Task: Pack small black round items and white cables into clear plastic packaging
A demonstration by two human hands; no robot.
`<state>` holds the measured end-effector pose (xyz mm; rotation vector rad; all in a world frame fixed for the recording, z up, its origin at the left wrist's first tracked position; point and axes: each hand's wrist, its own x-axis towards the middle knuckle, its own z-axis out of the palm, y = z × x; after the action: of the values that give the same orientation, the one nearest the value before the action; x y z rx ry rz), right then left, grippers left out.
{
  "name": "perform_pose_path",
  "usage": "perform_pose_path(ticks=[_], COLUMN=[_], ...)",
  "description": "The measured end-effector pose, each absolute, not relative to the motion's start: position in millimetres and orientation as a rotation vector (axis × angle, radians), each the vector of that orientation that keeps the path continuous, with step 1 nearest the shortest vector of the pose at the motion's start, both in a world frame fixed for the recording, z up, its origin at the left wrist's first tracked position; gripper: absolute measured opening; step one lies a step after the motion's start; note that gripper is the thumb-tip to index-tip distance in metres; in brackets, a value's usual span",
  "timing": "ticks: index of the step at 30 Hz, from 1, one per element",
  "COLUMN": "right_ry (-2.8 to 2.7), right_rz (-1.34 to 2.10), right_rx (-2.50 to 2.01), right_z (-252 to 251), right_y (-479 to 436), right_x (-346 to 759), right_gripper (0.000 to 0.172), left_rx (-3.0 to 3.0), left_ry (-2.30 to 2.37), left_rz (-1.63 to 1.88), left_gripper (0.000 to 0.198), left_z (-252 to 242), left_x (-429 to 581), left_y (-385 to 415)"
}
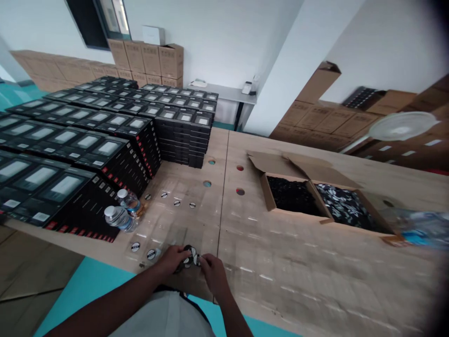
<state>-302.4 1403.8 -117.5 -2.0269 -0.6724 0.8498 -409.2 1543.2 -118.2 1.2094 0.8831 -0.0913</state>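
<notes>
My left hand (172, 258) is closed around a small bunch of round black-and-white labels (189, 252) at the table's near edge. From the right, my right hand (212, 271) pinches the edge of a label at that same bunch. Fingers partly hide the pieces, so their exact shape is hard to tell. Just left of my hands lie two similar round labels, one nearer (151, 254) and one farther left (135, 246). Several more, such as this round label (177, 203), lie in a loose row farther up the table.
Two clear water bottles (121, 219) stand left of my hands, beside tall stacks of black boxes (105, 154). To the right, one open carton (268, 194) holds black pieces and another (377, 224) black-and-white ones. Clear film strips (266, 276) cover the wooden table (215, 145). A fan (403, 126) stands behind.
</notes>
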Motion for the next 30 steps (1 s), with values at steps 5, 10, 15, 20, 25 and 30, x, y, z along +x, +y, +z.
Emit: perform_pose_path(ticks=[5,10,15,20,25,30], right_ry=[-0.587,-0.473,-0.367,-0.306,-0.246,-0.184], right_rz=[0.861,0.768,0.801,0.817,0.807,0.730], right_rx=[-2.146,-2.216,-2.093,-2.027,-2.040,-2.128], right_z=[-125,-110,-106,-113,-123,-126], right_y=[1381,1393,1442,1480,1504,1511], right_x=[-290,-284,-278,-261,-229,-193], right_gripper=[0.031,0.023,0.035,0.043,0.047,0.043], left_rx=[1.152,1.099,1.061,1.005,0.968,0.933], left_ry=[0.936,0.939,0.858,0.898,0.997,1.024], left_rz=[-0.140,-0.160,-0.200,-0.043,0.031,0.044], left_gripper=[0.053,0.048,0.045,0.051,0.048,0.046], left_z=[-121,-126,-121,-119,-132,-140], left_x=[-400,-383,-362,-344,-327,-317], left_y=[1558,1563,1572,1594,1619,1632])
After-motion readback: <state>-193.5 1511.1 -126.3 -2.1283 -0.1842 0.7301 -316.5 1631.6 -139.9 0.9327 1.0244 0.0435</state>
